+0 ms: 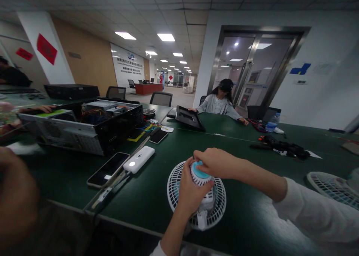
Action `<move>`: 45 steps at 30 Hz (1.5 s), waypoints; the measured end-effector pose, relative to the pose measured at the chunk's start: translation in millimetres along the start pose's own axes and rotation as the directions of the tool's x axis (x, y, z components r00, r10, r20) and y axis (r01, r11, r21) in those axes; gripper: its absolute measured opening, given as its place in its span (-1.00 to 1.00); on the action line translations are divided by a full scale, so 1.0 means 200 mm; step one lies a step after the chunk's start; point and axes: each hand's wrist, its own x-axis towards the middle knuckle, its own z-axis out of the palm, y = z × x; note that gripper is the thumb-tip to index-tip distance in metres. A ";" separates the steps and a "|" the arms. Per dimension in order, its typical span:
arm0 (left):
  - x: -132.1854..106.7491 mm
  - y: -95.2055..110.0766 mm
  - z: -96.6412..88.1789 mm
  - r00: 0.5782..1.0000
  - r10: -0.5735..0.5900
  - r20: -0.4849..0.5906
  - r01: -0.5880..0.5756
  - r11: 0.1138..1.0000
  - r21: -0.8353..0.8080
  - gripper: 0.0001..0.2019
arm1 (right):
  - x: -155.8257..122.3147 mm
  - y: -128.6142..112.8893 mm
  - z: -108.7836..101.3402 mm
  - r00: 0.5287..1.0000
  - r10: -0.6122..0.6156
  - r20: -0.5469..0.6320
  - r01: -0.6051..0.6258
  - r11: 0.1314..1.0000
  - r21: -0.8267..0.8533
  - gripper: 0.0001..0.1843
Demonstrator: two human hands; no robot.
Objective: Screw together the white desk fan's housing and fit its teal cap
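A small desk fan with a round white grille (196,211) lies on its back on the dark green table (157,196). Its white motor housing with a teal cap (199,173) stands up from the grille. My left hand (193,190) wraps the side of the housing, and my right hand (214,164) grips over the teal cap from the right. The fan's lower parts are partly hidden behind my fingers. A white power bank (138,159) and a smartphone (108,170) lie to the left of my hands, out of reach of contact.
An open computer case (81,130) with exposed wiring stands at the left. A second white fan grille (333,188) is at the right edge, near black cables (283,147). A seated person (218,104) is across the table beside a black tablet (190,117). A blurred hand (17,192) intrudes at left.
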 end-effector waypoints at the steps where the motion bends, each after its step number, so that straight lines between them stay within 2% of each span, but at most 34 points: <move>1: 0.00 0.00 0.00 1.000 0.014 -0.001 -0.014 1.000 -0.004 -0.31 | 0.00 -0.01 0.01 1.000 0.011 -0.001 -0.011 1.000 0.009 -0.72; 6: 0.00 0.00 0.00 1.000 0.009 0.006 -0.009 1.000 -0.015 -0.29 | 0.04 -0.07 0.07 0.990 0.139 -0.011 -0.139 0.989 0.049 -0.71; 9: 0.00 0.00 0.01 1.000 -0.006 0.008 0.006 1.000 -0.019 -0.29 | 0.05 -0.04 0.06 0.989 0.145 0.008 -0.145 0.986 0.088 -0.72; 12: 0.00 0.00 0.00 1.000 -0.009 0.005 0.009 1.000 -0.025 -0.28 | 0.02 0.02 0.00 0.999 -0.005 0.032 0.001 0.992 0.129 -0.75; 15: 0.00 0.00 0.00 0.999 -0.030 0.016 0.030 0.999 -0.022 -0.27 | 0.00 0.08 -0.05 0.978 -0.196 0.070 0.185 0.973 0.137 -0.77; 18: 0.00 0.01 0.00 0.999 -0.040 0.014 0.040 0.999 -0.012 -0.27 | -0.01 0.10 -0.05 0.959 -0.265 0.098 0.255 0.961 0.107 -0.77; 24: 0.00 0.02 0.00 1.000 -0.019 0.017 0.019 1.000 0.007 -0.29 | 0.01 0.04 -0.02 0.976 -0.203 0.074 0.202 0.979 0.019 -0.77; 28: 0.00 0.02 -0.01 1.000 -0.010 0.003 0.010 1.000 0.005 -0.32 | 0.02 0.01 0.00 0.995 -0.096 0.033 0.096 0.995 0.008 -0.74; 34: 0.00 0.01 0.00 1.000 0.017 -0.001 -0.017 1.000 -0.002 -0.32 | 0.05 -0.04 0.08 0.992 0.130 -0.008 -0.128 0.984 0.125 -0.70; 36: 0.00 0.01 0.00 1.000 -0.004 0.006 0.004 1.000 0.012 -0.30 | 0.05 -0.03 0.09 0.988 0.157 0.004 -0.155 0.973 0.173 -0.72; 38: 0.00 0.01 0.01 1.000 -0.018 0.014 0.018 1.000 0.020 -0.28 | 0.03 0.00 0.06 0.994 0.107 0.021 -0.109 0.970 0.218 -0.71; 41: 0.00 0.01 0.01 1.000 -0.024 0.015 0.023 1.000 0.015 -0.27 | -0.01 0.06 0.01 0.998 -0.051 0.025 0.042 0.964 0.261 -0.76; 45: 0.00 0.01 0.00 0.999 -0.041 0.028 0.041 0.999 0.019 -0.26 | -0.04 0.12 -0.02 0.963 -0.267 0.045 0.255 0.950 0.183 -0.71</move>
